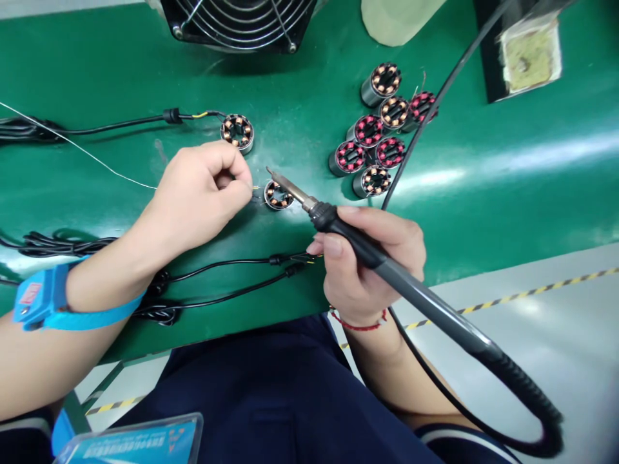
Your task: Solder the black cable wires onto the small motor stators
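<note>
"Held items, placed by the small round copper-wound metal stator (272, 201)?"
"Left of stator: left hand (198, 193), fingertips pinched, apparently on the thin silvery wire (116, 173). Lower right: right hand (372, 258), grasping black-and-grey pen-shaped soldering iron (425, 298), tip just beyond stator's rim."
"Handling?"
"Judged best: wire steady, tip contact brief, hot shaft off coils"
</note>
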### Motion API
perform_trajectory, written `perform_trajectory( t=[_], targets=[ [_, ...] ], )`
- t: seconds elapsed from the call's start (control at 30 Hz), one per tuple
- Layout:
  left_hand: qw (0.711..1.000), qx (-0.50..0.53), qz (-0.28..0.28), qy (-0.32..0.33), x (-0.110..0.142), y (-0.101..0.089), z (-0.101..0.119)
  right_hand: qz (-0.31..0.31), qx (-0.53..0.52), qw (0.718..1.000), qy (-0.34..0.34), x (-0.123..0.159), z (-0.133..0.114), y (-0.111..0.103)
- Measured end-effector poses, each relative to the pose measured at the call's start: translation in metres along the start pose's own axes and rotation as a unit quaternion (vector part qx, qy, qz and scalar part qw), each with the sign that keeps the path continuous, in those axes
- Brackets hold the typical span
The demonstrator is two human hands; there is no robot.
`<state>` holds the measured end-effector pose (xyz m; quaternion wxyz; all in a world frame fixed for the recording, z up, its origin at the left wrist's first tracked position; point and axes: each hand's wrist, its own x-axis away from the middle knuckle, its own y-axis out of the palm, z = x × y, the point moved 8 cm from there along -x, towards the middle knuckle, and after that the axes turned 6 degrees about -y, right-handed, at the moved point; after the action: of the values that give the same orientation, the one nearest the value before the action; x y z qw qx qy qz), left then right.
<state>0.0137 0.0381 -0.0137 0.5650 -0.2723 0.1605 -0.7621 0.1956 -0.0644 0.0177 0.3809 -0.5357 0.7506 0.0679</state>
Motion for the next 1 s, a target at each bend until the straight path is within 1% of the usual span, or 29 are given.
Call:
perform_trajectory(
  t=[0.2, 0.33, 0.4, 0.5, 0.67, 0.73, 0.8, 0.87, 0.9, 0.93, 1.0],
  targets=[
    [1.0, -0.003, -0.002, -0.007, -0.001, 0.0, 0.0, -0.097, -0.031, 0.995, -0.006, -0.018, -0.003, 0.015],
    [1.0, 0.004, -0.003, -0.012, -0.001, -0.001, -0.001, -0.155, -0.058, 0.986, 0.026, -0.037, -0.003, 0.028],
    [1.0, 0.008, -0.004, -0.01, 0.0, 0.0, 0.0, -0.195, -0.042, 0.979, 0.031, -0.044, -0.001, 0.038],
    [1.0, 0.011, -0.003, -0.004, 0.0, -0.001, 0.0, -0.253, 0.002, 0.967, 0.019, -0.045, 0.007, 0.058],
    [1.0, 0.018, -0.006, 0.019, -0.001, -0.002, -0.001, -0.258, 0.055, 0.964, -0.01, -0.035, 0.023, 0.08],
    [0.999, 0.023, -0.006, 0.03, 0.0, -0.002, -0.001, -0.245, 0.049, 0.968, -0.022, -0.031, 0.025, 0.082],
    [0.999, 0.02, 0.007, 0.047, 0.002, -0.005, 0.0, -0.211, 0.033, 0.976, -0.038, -0.03, 0.023, 0.077],
    [0.996, -0.003, 0.047, 0.076, 0.005, -0.017, 0.004, -0.171, 0.019, 0.984, -0.045, -0.031, 0.021, 0.067],
    [0.992, -0.019, 0.081, 0.091, 0.007, -0.028, 0.006, -0.155, 0.018, 0.987, -0.044, -0.031, 0.021, 0.062],
    [0.987, -0.036, 0.12, 0.104, 0.008, -0.043, 0.009, -0.147, 0.024, 0.989, -0.023, -0.032, 0.023, 0.058],
    [0.971, -0.058, 0.202, 0.111, 0.007, -0.082, 0.011, -0.132, 0.019, 0.991, -0.011, -0.033, 0.024, 0.05]
  ],
)
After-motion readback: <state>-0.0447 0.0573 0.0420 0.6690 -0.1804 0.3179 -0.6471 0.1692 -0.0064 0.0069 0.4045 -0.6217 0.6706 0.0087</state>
